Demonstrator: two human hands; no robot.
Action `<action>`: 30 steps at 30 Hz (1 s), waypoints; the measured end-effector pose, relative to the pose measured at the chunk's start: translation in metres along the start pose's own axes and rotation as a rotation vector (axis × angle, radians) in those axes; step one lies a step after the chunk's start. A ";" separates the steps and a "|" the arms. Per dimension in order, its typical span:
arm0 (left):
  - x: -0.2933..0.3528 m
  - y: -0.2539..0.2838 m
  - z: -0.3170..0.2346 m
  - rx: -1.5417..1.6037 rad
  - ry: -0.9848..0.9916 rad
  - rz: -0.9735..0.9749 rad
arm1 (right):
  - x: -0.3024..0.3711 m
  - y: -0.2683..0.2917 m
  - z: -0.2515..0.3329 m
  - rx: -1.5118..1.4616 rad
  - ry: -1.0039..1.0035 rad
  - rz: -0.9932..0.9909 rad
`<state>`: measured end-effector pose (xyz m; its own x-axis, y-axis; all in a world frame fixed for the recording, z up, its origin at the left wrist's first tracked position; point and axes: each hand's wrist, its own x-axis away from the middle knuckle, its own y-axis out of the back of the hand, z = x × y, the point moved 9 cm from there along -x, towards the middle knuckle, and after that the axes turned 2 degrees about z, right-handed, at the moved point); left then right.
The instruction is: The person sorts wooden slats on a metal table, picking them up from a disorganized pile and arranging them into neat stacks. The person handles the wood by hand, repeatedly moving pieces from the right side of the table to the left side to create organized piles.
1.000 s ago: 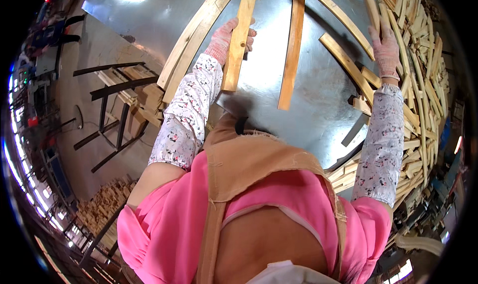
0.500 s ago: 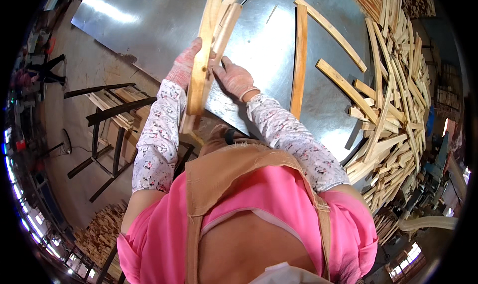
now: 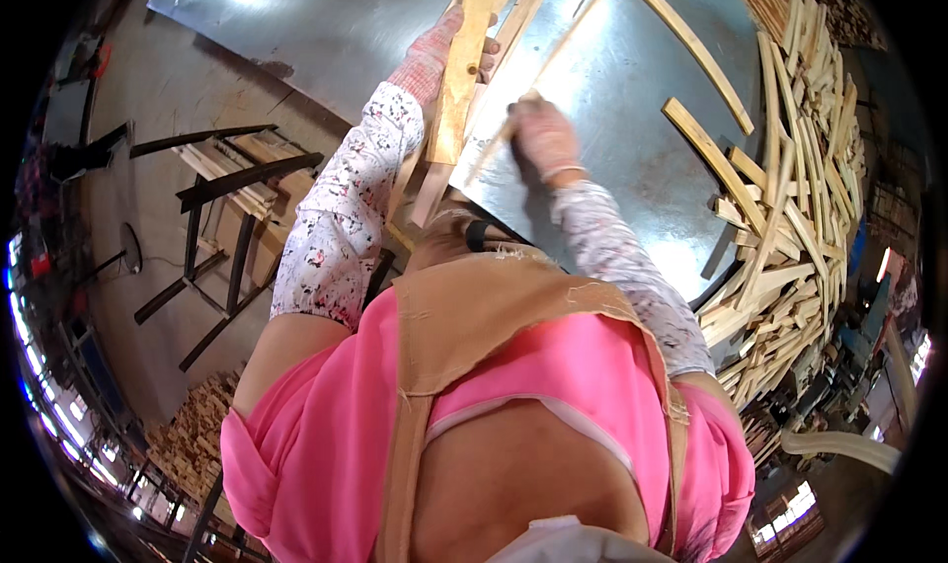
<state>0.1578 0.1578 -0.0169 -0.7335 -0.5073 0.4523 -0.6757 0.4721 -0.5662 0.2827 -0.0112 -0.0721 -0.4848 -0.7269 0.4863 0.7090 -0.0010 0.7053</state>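
My left hand (image 3: 434, 57), in a pinkish glove, is closed around several wooden strips (image 3: 458, 99) at the table's near edge. Its fingertips curl round their right side, and the strips' near ends stick out past the metal edge. To the right, my right hand (image 3: 545, 140), gloved too and blurred by motion, grips a slim wooden strip (image 3: 565, 44) around its middle. That strip slants from near left to far right, seen almost edge-on. Two curved strips lie farther right on the table, one long strip (image 3: 696, 54) and one nearer strip (image 3: 713, 158).
A big heap of wooden strips (image 3: 810, 188) lies along the right side of the shiny metal table (image 3: 632, 178). On the left floor stands a dark metal frame (image 3: 237, 257) with wood pieces on it. Stacked wood (image 3: 197, 425) sits at lower left.
My right hand has moved right, and the upright strip that lay on the table there is now in it. My left hand has carried its strips farther away and to the right.
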 end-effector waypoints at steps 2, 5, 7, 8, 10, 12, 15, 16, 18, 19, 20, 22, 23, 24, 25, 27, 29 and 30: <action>-0.009 -0.030 -0.002 0.006 0.008 0.076 | -0.005 -0.041 0.049 0.064 0.157 0.137; -0.027 -0.051 0.007 -0.053 0.011 0.095 | -0.007 -0.028 0.048 0.004 0.255 0.307; -0.037 -0.075 0.016 -0.090 0.053 0.183 | -0.002 0.026 0.007 -0.069 0.212 0.114; -0.040 -0.078 0.024 -0.114 0.057 0.213 | -0.008 0.045 -0.024 -0.178 0.130 0.018; -0.050 -0.073 0.049 -0.089 0.093 0.296 | 0.002 0.102 -0.046 -0.125 0.121 -0.215; -0.045 -0.100 0.069 -0.125 0.144 0.307 | 0.024 0.164 -0.067 0.070 0.177 -0.428; -0.028 -0.134 0.093 -0.221 0.213 0.337 | 0.042 0.224 -0.106 0.471 0.103 -0.548; -0.026 -0.147 0.099 -0.229 0.217 0.342 | 0.044 0.238 -0.131 0.487 0.028 -0.526; -0.025 -0.156 0.113 -0.193 0.234 0.350 | 0.050 0.245 -0.177 0.527 -0.107 -0.472; -0.027 -0.155 0.117 -0.154 0.245 0.356 | 0.055 0.237 -0.206 0.525 -0.174 -0.460; -0.031 -0.159 0.120 -0.114 0.255 0.377 | 0.062 0.226 -0.243 0.528 -0.250 -0.457; -0.028 -0.158 0.118 -0.051 0.261 0.305 | 0.068 0.204 -0.268 0.752 -0.187 -0.518; -0.024 -0.161 0.122 -0.024 0.277 0.281 | 0.076 0.199 -0.275 0.775 -0.146 -0.602; -0.019 -0.154 0.124 -0.023 0.256 0.209 | 0.077 0.201 -0.276 0.751 -0.125 -0.595; -0.019 -0.151 0.125 -0.059 0.246 0.163 | 0.077 0.203 -0.278 0.723 -0.116 -0.589; -0.014 -0.143 0.134 -0.122 0.236 0.073 | 0.074 0.208 -0.283 0.740 -0.001 -0.549; -0.014 -0.153 0.146 -0.118 0.216 0.060 | 0.078 0.227 -0.299 0.727 0.064 -0.515; -0.008 -0.163 0.151 -0.193 0.184 0.032 | 0.078 0.238 -0.305 0.698 0.086 -0.493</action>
<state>0.2846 -0.0238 -0.0321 -0.7441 -0.3588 0.5635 -0.6404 0.6233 -0.4488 0.5697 -0.2780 -0.0238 -0.5941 -0.8042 0.0194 -0.0640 0.0713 0.9954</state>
